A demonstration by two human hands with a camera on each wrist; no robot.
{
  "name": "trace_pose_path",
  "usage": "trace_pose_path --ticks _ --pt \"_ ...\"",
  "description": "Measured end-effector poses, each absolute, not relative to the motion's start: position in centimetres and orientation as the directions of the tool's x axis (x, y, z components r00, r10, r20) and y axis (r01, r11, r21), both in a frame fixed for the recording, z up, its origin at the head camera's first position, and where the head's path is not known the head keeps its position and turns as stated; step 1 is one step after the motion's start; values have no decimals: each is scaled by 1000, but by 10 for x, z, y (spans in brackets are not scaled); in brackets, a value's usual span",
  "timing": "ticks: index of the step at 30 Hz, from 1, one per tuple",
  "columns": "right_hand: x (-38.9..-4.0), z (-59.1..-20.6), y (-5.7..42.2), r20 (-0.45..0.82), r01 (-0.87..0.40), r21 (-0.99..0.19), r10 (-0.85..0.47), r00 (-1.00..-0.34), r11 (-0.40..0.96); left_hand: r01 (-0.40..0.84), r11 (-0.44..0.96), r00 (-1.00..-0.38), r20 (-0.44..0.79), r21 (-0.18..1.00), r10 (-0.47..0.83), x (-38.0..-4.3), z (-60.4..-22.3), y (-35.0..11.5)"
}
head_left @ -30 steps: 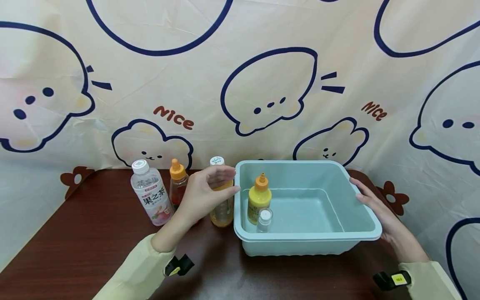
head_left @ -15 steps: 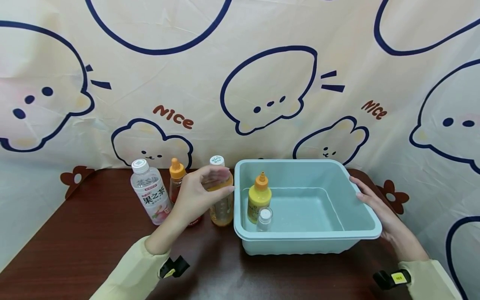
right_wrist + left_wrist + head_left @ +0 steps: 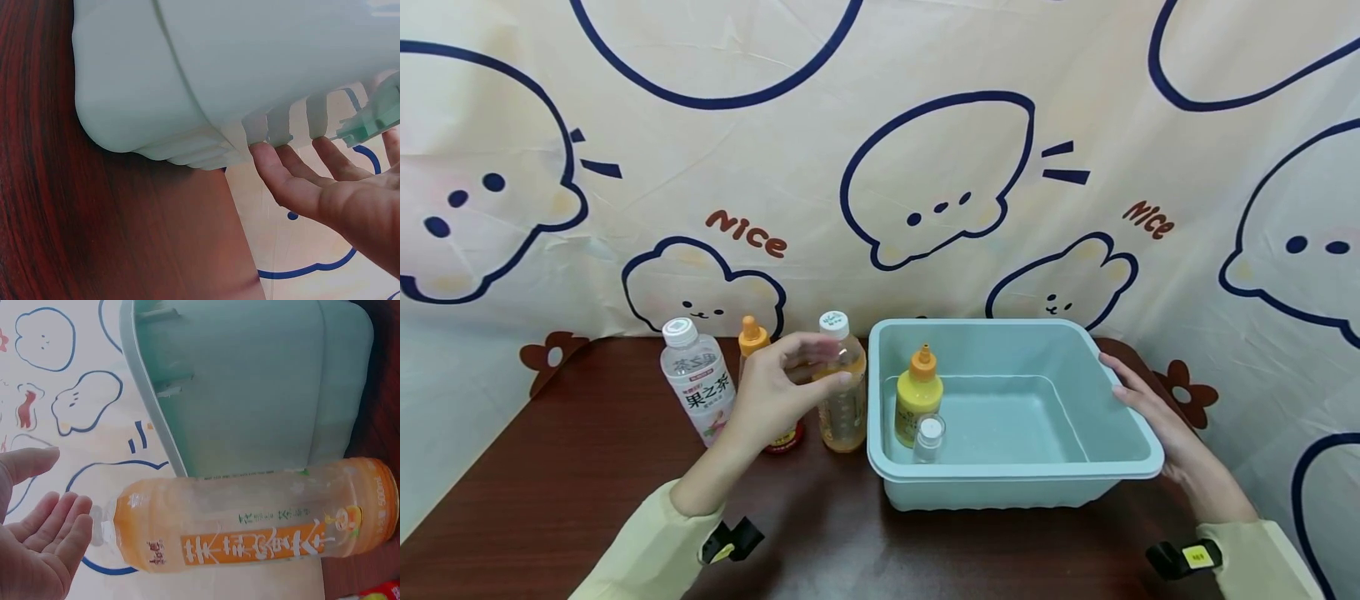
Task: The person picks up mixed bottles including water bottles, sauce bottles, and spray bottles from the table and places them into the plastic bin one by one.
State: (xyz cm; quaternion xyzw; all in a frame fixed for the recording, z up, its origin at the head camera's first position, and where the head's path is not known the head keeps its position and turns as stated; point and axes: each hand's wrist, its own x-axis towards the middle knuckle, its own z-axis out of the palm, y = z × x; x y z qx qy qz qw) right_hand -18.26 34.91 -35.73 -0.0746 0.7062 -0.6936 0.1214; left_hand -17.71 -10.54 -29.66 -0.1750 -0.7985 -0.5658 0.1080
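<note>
My left hand (image 3: 782,383) is raised beside a tea bottle (image 3: 842,408) with a white cap, fingers and thumb spread and holding nothing. In the left wrist view the fingers (image 3: 59,531) lie near the cap of that orange-labelled bottle (image 3: 262,519); a gap or light contact is hard to tell. At the right, my right hand (image 3: 1157,421) grips the rim of a pale green plastic basin (image 3: 1015,471), its fingertips (image 3: 265,156) against the outer wall. Inside the basin stand a yellow squeeze bottle (image 3: 919,400) with an orange nozzle and a small clear white-capped bottle (image 3: 929,437).
A clear drink bottle (image 3: 700,379) with a pink-and-white label stands leftmost on the dark wooden table (image 3: 550,500). Partly behind my left hand is an orange-capped squeeze bottle (image 3: 752,337) with red at its base. A printed cloth (image 3: 925,50) hangs behind.
My left hand has drawn back left from the basin's rim, uncovering more of the tea bottle and covering more of the orange-capped bottle. The right hand and basin stay put.
</note>
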Motion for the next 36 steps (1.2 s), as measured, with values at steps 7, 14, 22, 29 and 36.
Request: trace_pose_path --ticks 7,14,22,29,36 --pt "-182 -357 351 -57 56 -998 -289 -956 11 378 320 -926 350 869 143 -175 -297 -110" --pt "-182 -357 350 -57 55 -998 -288 -956 16 405 321 -914 383 856 133 -172 -300 -116" --pt "-182 -357 350 -60 58 -998 -284 -957 16 425 338 -904 411 840 116 -171 -302 -122" --pt "-182 -357 350 -54 56 -998 -291 -955 1 426 346 -902 421 836 92 -168 -300 -128" --pt "-182 -357 349 -59 59 -998 -287 -956 9 382 380 -918 392 842 55 -165 -300 -134"
